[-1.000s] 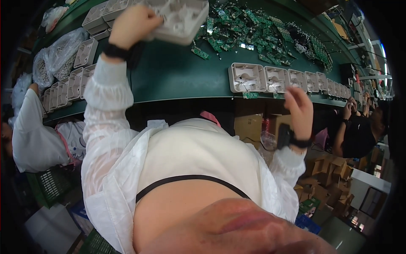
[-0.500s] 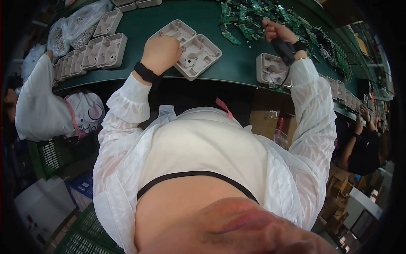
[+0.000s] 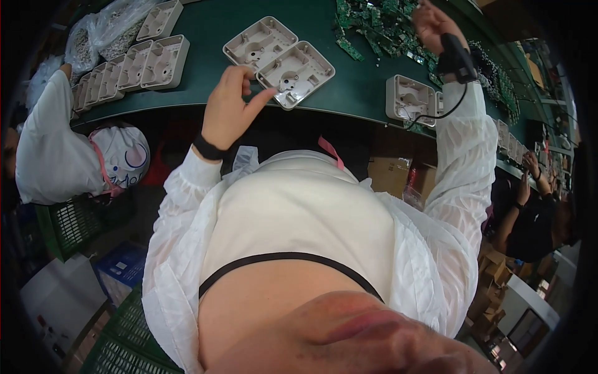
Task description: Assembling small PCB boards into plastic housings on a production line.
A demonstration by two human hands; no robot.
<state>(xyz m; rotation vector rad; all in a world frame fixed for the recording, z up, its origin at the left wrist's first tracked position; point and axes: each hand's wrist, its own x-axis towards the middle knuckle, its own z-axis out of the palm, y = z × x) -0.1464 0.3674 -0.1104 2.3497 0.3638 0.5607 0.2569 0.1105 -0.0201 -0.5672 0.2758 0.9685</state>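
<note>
The left hand (image 3: 232, 106) is hovering at the near edge of the green desk (image 3: 349, 93), fingers spread apart and gripping nothing, its fingertips just touching the near corner of a beige moulded plastic housing (image 3: 296, 73). That housing is lying open side up, just beside a second housing (image 3: 260, 42) of the same kind, the two touching along one side. The right hand (image 3: 430, 22) is reaching to the far part of the desk, into a heap of green circuit boards (image 3: 380, 25); its fingers are curling there, but whether they are pinching a board cannot be told. A black wrist strap (image 3: 456, 57) is sitting on that wrist, and a dark cord is hanging from it down past the desk edge.

Bare green surface is lying open between the two housings and a third housing (image 3: 411, 96) standing at the near edge to the right, so there is room around the left hand. The shells' compartments are showing only moulded ribs and round bosses.

To the left, a row of more beige housings (image 3: 134, 65) is leaning one against another, with clear plastic bags (image 3: 99, 28) of small parts behind them. A co-worker's white sleeve (image 3: 50, 149) is resting against the desk edge there. Below it a green plastic crate (image 3: 75, 221) is standing on the floor, and cardboard boxes (image 3: 398, 174) are stacked under the desk on the right.
</note>
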